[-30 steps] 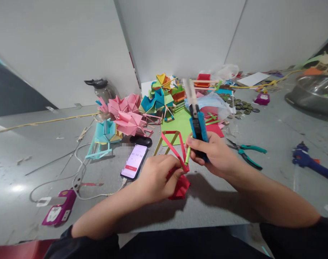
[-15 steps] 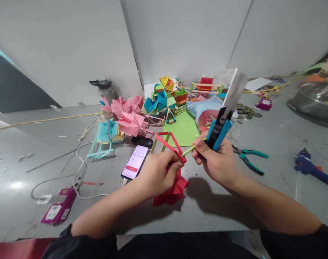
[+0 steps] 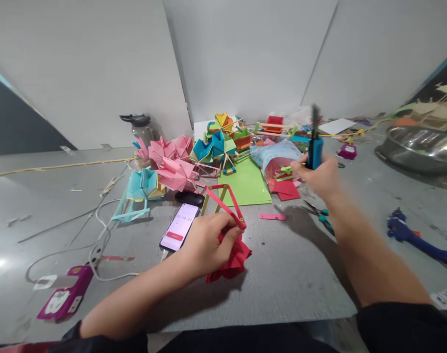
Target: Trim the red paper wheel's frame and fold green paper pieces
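Grey scuffed counter (image 3: 289,284), white walls behind. Near: left hand (image 3: 205,245) pinches a folded red paper piece with strip frame (image 3: 229,245) just above the surface. Farther right: right hand (image 3: 319,174) clenched on blue-handled scissors (image 3: 314,142), long axis upright, blades pointing up, over red paper scraps (image 3: 284,189).

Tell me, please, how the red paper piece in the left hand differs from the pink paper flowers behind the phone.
The red paper piece is held by the left hand, near the table edge; the pink paper flowers rest untouched farther back. The red piece looks smaller and crumpled, with a strip frame attached; the pink flowers spread wide open. Both are folded paper.
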The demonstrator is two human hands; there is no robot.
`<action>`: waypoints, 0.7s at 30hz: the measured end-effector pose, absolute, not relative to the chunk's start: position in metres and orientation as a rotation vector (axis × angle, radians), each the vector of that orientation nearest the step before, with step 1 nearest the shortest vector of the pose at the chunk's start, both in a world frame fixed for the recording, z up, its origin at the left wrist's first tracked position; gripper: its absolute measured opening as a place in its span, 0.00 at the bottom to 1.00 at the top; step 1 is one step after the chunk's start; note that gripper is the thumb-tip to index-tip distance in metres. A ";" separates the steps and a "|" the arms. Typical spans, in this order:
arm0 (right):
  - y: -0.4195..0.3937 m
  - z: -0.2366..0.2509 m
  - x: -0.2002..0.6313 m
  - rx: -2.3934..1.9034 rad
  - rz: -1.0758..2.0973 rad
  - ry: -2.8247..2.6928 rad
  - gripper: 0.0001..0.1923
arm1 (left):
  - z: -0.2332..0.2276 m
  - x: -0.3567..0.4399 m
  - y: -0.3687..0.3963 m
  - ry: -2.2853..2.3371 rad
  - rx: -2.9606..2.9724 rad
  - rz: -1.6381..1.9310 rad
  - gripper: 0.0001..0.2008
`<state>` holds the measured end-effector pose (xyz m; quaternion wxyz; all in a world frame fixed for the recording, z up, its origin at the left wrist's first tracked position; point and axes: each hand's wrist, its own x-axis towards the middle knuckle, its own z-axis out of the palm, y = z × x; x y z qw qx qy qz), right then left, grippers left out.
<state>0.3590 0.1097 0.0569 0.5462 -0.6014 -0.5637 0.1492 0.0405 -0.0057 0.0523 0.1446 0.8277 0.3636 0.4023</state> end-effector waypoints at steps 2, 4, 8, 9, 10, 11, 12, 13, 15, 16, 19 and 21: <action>0.120 0.052 0.376 -1.651 0.387 -1.498 0.10 | 0.052 0.040 -0.005 1.053 2.384 1.162 0.08; 0.126 0.046 0.380 -1.795 0.306 -1.636 0.04 | 0.052 0.040 -0.005 1.059 2.396 1.167 0.08; 0.131 0.035 0.372 -1.910 0.055 -1.721 0.20 | 0.055 0.041 -0.003 1.067 2.407 1.183 0.08; 0.131 0.034 0.371 -1.912 0.045 -1.731 0.21 | 0.056 0.041 -0.003 1.068 2.405 1.188 0.09; 0.132 0.034 0.371 -1.912 0.040 -1.733 0.20 | 0.057 0.040 -0.003 1.068 2.402 1.196 0.09; 0.132 0.035 0.373 -1.919 0.029 -1.722 0.18 | 0.057 0.040 -0.003 1.067 2.400 1.203 0.09; 0.132 0.037 0.376 -1.930 0.015 -1.706 0.16 | 0.058 0.039 -0.003 1.066 2.399 1.211 0.09; 0.132 0.039 0.380 -1.940 0.006 -1.691 0.14 | 0.058 0.038 -0.003 1.064 2.400 1.220 0.09; 0.130 0.045 0.386 -1.936 0.011 -1.662 0.10 | 0.057 0.038 -0.004 1.052 2.407 1.242 0.09; 0.128 0.049 0.388 -1.915 0.018 -1.644 0.10 | 0.057 0.037 -0.004 1.040 2.413 1.254 0.09; 0.114 0.063 0.385 -1.763 0.068 -1.648 0.15 | 0.056 0.037 -0.005 1.006 2.439 1.300 0.09; 0.100 0.075 0.377 -1.572 0.167 -1.763 0.21 | 0.055 0.038 -0.006 1.007 2.446 1.328 0.08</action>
